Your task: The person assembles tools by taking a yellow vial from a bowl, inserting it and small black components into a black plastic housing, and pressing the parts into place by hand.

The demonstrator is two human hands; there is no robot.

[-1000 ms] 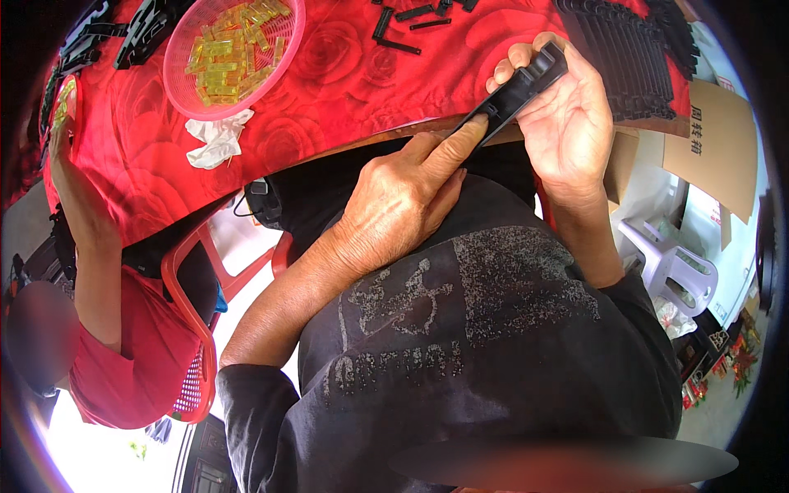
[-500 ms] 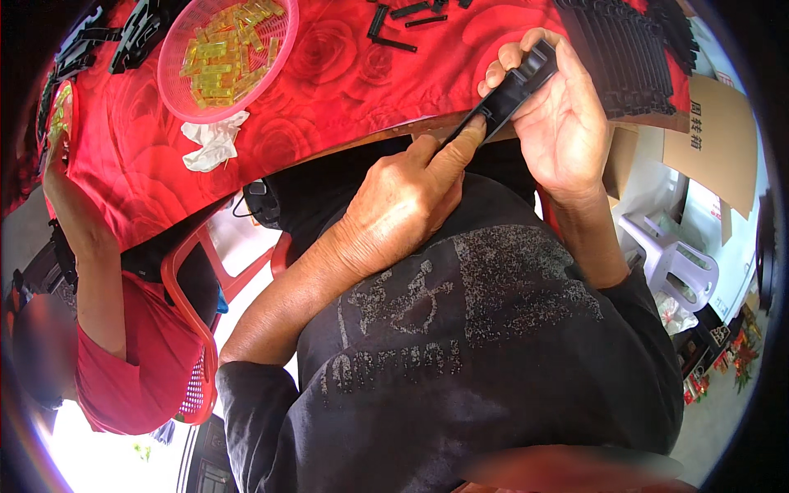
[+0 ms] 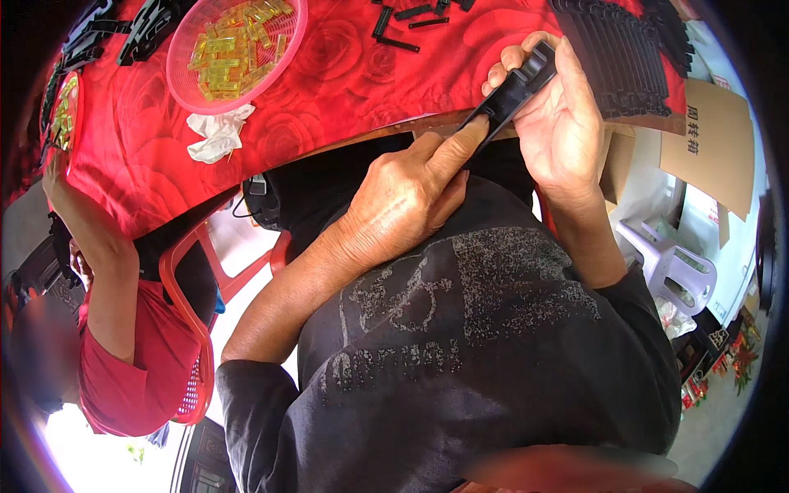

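Your right hand (image 3: 563, 123) is closed around a long black plastic part (image 3: 511, 92), fingers wrapped over its upper end and thumb along its side. You hold the part tilted, just off the near edge of the worktop (image 3: 345, 90), above your lap. Your left hand (image 3: 407, 197) is loosely curled; its forefinger and thumb are extended and press against the lower end of the same part. Whether these fingers pinch a smaller piece there cannot be told.

The worktop carries a red cloth with a rose pattern. Toward its far left stands a pink round basket (image 3: 185, 78) filled with small yellow pieces (image 3: 230, 41). A crumpled white tissue (image 3: 215, 135) lies just beside the basket, on the side nearer you. Loose black sticks (image 3: 399, 29) lie near the far edge, well apart from your hands. A stack of ridged black parts (image 3: 625, 57) occupies the right end of the worktop, just beyond your right hand. More black parts (image 3: 140, 29) lie at the far left corner.

A second person in a red shirt (image 3: 136, 370) sits at the left edge of the worktop on a red plastic chair (image 3: 193, 296), one arm raised to the worktop. A cardboard box (image 3: 711, 144) and a white plastic stool (image 3: 674, 267) stand on the floor to your right.
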